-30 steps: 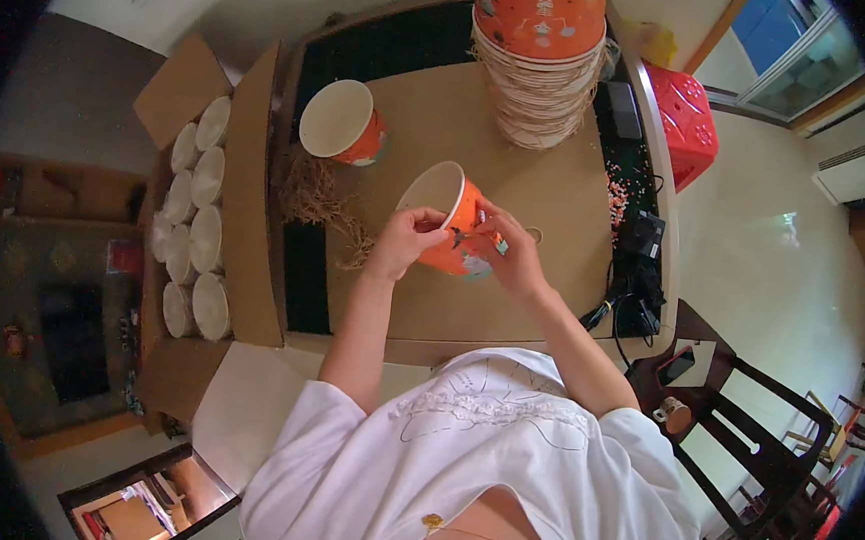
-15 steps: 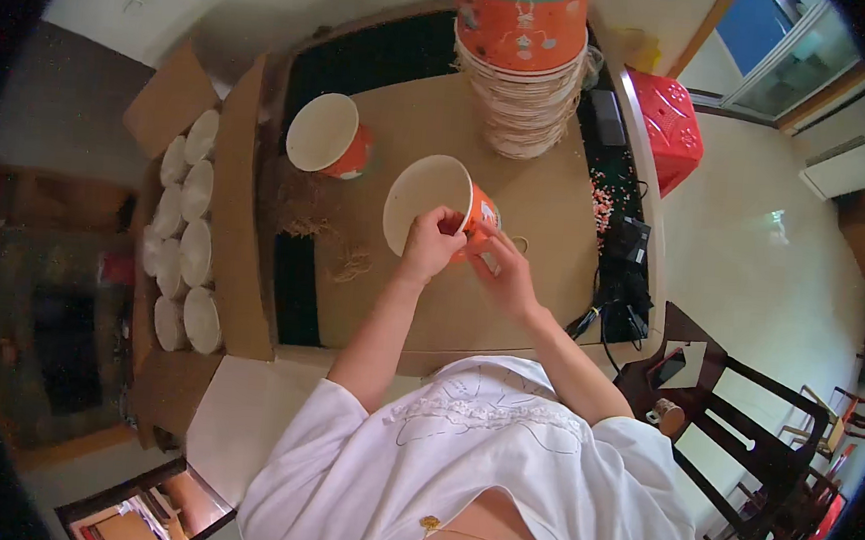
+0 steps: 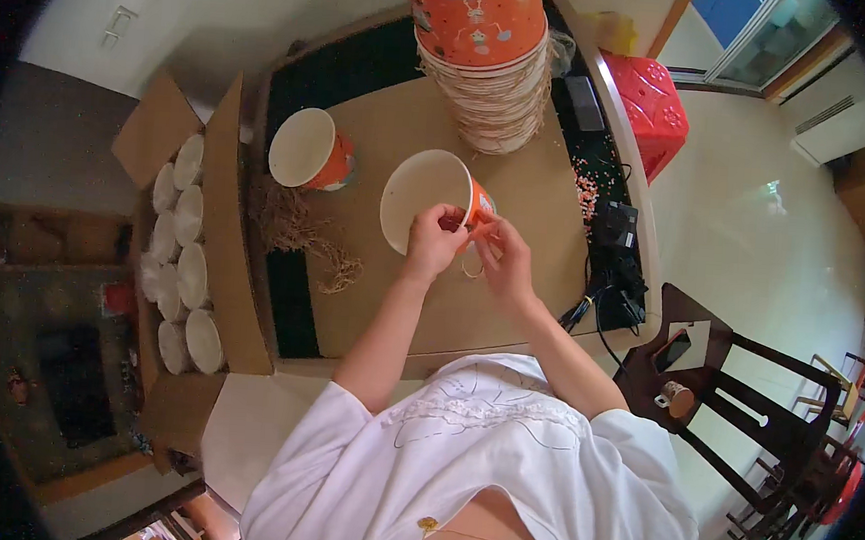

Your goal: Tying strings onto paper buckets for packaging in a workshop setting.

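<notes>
I work at the white-lined orange paper bucket [image 3: 418, 191], left hand [image 3: 435, 243] pinching its rim, right hand [image 3: 505, 263] bunched outside it, hold unclear, seemingly needing steadiness.

You wear this camera on your head, the left one of two mounted side by side, and it faces steeply down in front of you. Your white shirt [image 3: 480, 454] fills the bottom, nearest the lens; beyond it, around the middle, you look down on your left hand [image 3: 436, 242], your right hand [image 3: 506, 265] and the paper bucket's [image 3: 423, 194] open mouth above the table [image 3: 292, 305]. The wide fisheye also takes in the cardboard box [image 3: 239, 307] leftward and the red stool [image 3: 649, 110] rightward, bending straight edges toward its dark rim.
</notes>
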`<act>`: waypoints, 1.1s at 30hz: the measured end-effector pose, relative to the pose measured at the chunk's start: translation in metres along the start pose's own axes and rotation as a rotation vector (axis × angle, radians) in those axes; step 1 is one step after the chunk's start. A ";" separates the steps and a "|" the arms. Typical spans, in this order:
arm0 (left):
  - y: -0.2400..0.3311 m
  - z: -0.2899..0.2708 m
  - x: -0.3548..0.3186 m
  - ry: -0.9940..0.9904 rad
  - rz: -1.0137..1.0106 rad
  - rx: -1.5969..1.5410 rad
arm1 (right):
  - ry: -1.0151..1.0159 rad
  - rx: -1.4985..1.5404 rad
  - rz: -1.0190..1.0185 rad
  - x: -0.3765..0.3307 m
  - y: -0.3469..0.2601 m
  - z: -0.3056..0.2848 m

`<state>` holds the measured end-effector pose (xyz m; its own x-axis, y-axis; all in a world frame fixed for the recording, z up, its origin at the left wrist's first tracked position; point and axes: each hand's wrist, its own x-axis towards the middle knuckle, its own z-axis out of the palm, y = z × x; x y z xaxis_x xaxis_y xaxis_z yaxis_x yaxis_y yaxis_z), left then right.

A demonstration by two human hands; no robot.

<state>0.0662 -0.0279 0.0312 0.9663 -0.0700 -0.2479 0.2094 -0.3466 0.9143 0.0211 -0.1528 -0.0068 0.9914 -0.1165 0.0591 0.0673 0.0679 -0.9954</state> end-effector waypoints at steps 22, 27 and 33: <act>-0.012 0.006 -0.003 -0.037 0.109 0.061 | 0.098 -0.075 0.070 0.018 0.011 0.004; -0.022 0.001 -0.001 -0.171 0.131 0.001 | 0.050 -0.084 0.150 0.018 0.010 -0.002; -0.022 0.005 -0.003 -0.037 0.252 0.449 | -0.055 -0.265 0.156 0.014 0.023 -0.008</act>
<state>0.0581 -0.0245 0.0103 0.9708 -0.2333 -0.0556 -0.1224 -0.6811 0.7219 0.0355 -0.1612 -0.0290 0.9926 -0.0706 -0.0988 -0.1101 -0.1812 -0.9773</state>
